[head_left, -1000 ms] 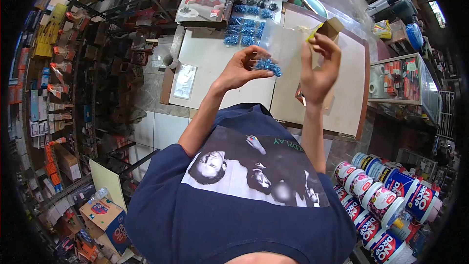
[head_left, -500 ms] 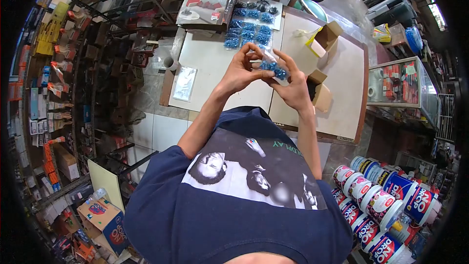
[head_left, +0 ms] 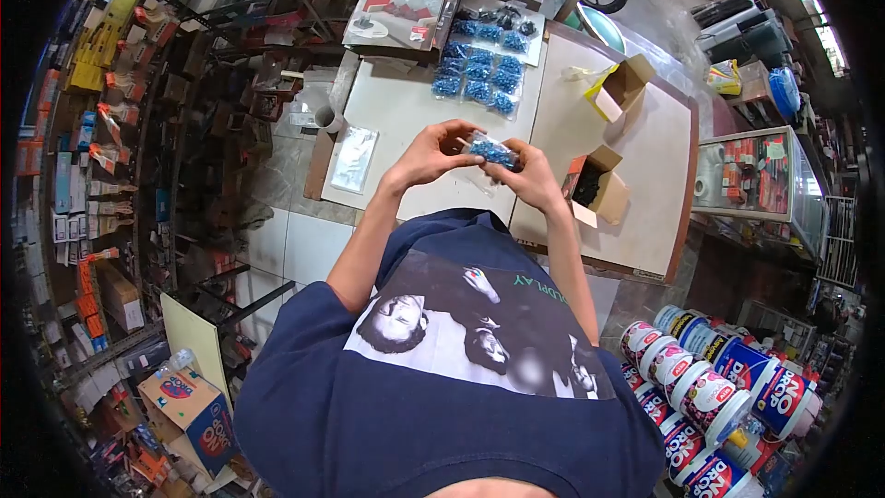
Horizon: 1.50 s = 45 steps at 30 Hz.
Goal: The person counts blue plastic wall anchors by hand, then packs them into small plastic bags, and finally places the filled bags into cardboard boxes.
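A small clear plastic bag of blue pieces, perhaps screws, is held between my two hands above the near part of the table. My left hand pinches its left end with thumb and fingers. On the bag's right end, the fingers of my right hand are closed. Beyond them, several similar bags of blue pieces lie in rows, with black pieces in bags at the far end. To the right stands an open carton with dark contents.
The pale table also bears a yellow-edged open box, a flat silvery packet and a Vinilex box at the back. Stacked paint pails stand low right, a glass case at the right, loaded shelves at the left.
Both hands have come down toward my body with the bag, which now lies more level between them. The rows of bags beyond are now uncovered by my hands.
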{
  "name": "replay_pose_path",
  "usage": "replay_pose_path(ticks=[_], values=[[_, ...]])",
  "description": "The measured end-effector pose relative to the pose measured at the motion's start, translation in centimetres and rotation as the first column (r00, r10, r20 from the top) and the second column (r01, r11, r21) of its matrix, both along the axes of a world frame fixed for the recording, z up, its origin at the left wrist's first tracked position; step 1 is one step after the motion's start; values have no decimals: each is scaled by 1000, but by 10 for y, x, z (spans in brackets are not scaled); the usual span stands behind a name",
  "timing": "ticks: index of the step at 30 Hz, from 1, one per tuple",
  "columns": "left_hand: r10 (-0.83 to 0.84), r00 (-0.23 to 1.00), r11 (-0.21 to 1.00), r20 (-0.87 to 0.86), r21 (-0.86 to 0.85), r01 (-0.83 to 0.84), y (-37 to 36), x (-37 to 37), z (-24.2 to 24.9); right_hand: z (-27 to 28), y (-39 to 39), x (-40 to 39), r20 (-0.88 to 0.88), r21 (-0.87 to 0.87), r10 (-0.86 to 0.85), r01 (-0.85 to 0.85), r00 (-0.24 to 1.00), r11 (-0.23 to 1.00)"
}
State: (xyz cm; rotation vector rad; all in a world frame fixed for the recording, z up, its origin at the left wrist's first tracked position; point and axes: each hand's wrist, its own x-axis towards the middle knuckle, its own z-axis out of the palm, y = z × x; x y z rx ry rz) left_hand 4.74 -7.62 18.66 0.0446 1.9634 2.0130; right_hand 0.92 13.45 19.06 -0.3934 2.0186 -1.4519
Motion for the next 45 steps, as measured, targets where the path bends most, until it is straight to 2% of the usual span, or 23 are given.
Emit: replay_pose_path(ticks=[1,2,4,6,9,11,13,14,18,20,21,23,24,26,28,30,34,36,37,38,42,44,45], values=[[78,997,997,-9,-19,-78,-1,2,-14,-1,-5,2,-14,16,-55,55,998,998],[80,997,997,-7,-17,-80,-4,2,-28,-11,-7,1,-13,19,-53,54,998,998],[172,982,981,77,-100,-164,-12,4,-49,-41,-14,-2,76,-135,-103,113,992,984],[193,975,974,113,-138,-177,-16,7,-71,-60,-18,-4,72,-109,-82,90,994,990],[195,959,963,205,-225,-148,-23,12,-106,-101,-29,-5,167,35,-78,73,983,997],[156,957,971,243,-213,-104,-30,15,-158,-130,-35,-2,202,103,-61,41,977,994],[94,956,966,280,-256,-20,-37,16,-170,-146,-42,-2,242,226,-51,-5,969,974],[98,953,966,286,-256,-23,-39,14,-177,-154,-45,-5,248,227,-47,-10,968,974],[135,951,949,279,-311,-43,-49,-16,-191,-162,-68,-38,174,295,-46,-7,984,955],[299,947,915,114,-317,-251,-56,-36,-199,-166,-82,-58,13,337,-124,112,992,935],[295,948,917,123,-313,-245,-62,-46,-202,-171,-89,-65,20,343,-128,114,992,932],[254,964,896,77,-393,-205,-72,-61,-206,-180,-103,-69,-284,490,-148,276,947,827],[251,965,900,81,-387,-201,-76,-63,-209,-179,-108,-66,-282,497,-149,277,948,822],[179,984,865,12,-478,-152,-86,-67,-213,-169,-119,-54,-372,522,-40,244,927,817],[187,982,876,0,-453,-167,-87,-63,-218,-158,-129,-39,-378,525,-9,222,926,822],[268,963,895,-24,-365,-258,-86,-55,-217,-163,-134,-30,-452,498,49,207,890,842],[309,950,900,42,-335,-278,-85,-38,-201,-184,-132,-20,-431,597,196,115,881,794],[319,948,888,-1,-350,-299,-86,-22,-184,-187,-131,-20,-421,622,233,92,877,778],[314,945,869,-89,-374,-324,-89,-12,-177,-187,-131,-21,-419,642,262,80,869,762],[323,943,864,-82,-380,-329,-91,-3,-170,-187,-132,-22,-412,640,269,67,870,765],[484,863,770,-144,-398,-498,-107,30,-157,-188,-139,-30,-365,712,346,20,864,702],[668,662,528,-339,-411,-743,-116,45,-159,-184,-143,-30,-337,753,354,24,872,658],[679,612,454,-406,-423,-784,-124,51,-162,-190,-142,-30,-360,741,355,33,863,671]])
